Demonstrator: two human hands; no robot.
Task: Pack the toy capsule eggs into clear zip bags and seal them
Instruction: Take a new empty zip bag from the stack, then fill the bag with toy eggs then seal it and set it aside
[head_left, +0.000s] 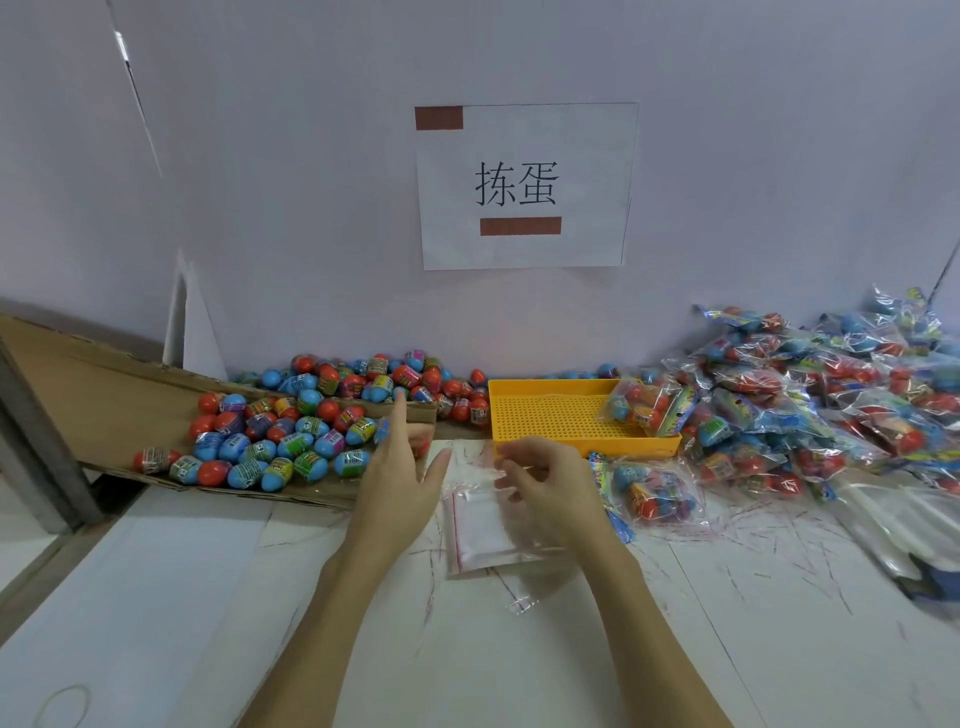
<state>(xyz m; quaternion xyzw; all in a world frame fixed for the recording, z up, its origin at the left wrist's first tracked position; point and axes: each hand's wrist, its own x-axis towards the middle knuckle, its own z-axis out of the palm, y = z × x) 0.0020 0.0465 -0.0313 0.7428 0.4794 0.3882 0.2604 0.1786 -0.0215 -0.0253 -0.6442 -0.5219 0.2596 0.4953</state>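
Observation:
Several red and blue capsule eggs (291, 436) lie heaped on a cardboard sheet (104, 395) at the left and along the wall. My left hand (400, 467) hovers at the heap's right edge with fingers straight and spread, holding nothing. My right hand (550, 483) pinches the top edge of an empty clear zip bag (483, 525) that lies on the white table. A packed bag of eggs (654, 488) lies just right of that hand. Another packed bag (644, 405) rests in the yellow tray (545, 410).
A large pile of packed bags (831, 395) fills the right side up to the wall. A stack of empty clear bags (904, 525) lies at the far right edge. A paper sign (524, 187) hangs on the wall. A rubber band (62, 704) lies at the table's bottom left.

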